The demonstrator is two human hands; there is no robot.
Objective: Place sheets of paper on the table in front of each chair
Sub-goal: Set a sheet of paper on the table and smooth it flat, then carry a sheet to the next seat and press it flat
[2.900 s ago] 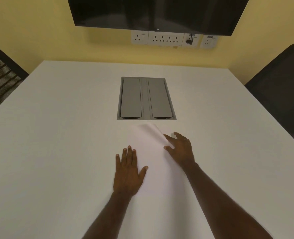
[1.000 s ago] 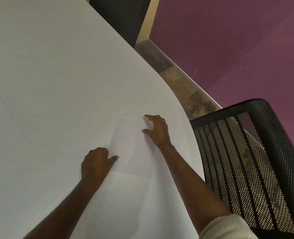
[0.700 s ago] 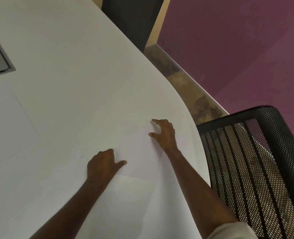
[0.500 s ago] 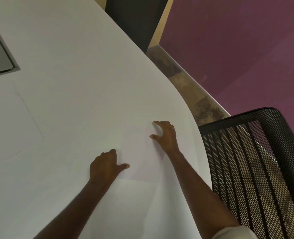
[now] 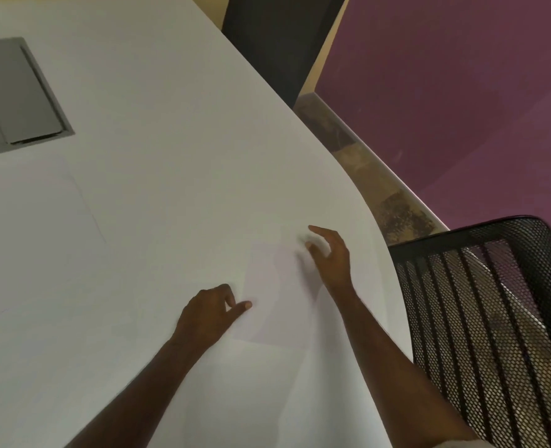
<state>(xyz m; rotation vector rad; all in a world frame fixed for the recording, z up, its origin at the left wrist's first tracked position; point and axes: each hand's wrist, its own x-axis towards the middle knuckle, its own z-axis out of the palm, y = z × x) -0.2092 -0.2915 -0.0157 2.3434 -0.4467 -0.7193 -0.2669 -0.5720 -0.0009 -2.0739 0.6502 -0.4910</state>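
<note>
A white sheet of paper (image 5: 277,305) lies flat on the white table (image 5: 170,173), close to its curved right edge and in front of the black mesh chair (image 5: 494,318). My left hand (image 5: 208,315) rests at the sheet's left edge, fingers curled, thumb tip touching the paper. My right hand (image 5: 329,253) is over the sheet's far right corner with fingers spread and slightly raised, blurred by motion. A second sheet (image 5: 41,240) lies flat on the table to the left. Beneath my forearms another pale sheet (image 5: 251,389) seems to lie, its edges hard to tell.
A grey cable hatch (image 5: 19,92) is set into the tabletop at the far left. A second dark chair (image 5: 277,43) stands at the table's far edge. A purple wall and a strip of patterned floor run along the right.
My right hand's fingers have lifted from the sheet and spread. The left hand has stayed at the sheet's left edge. The sheet has not moved over the last second.
</note>
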